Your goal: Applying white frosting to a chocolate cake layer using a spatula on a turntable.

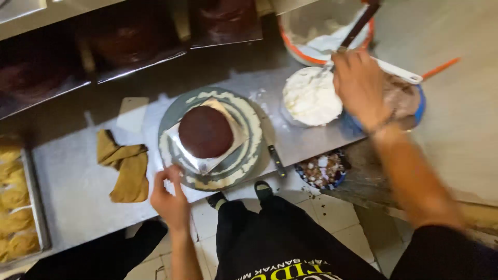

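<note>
One chocolate cake (205, 131), two hands (171, 199), one cream bowl (311, 96).

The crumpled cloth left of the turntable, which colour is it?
The cloth is mustard yellow-brown, seen in the head view.

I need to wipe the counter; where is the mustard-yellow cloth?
In the head view, the crumpled mustard-yellow cloth lies on the steel counter, left of the round turntable and above the left hand.

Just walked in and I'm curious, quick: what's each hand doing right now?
Left hand: fingers on the edge of the turntable, not gripping.
Right hand: closed on a utensil handle above the bowl of white cream.
</note>
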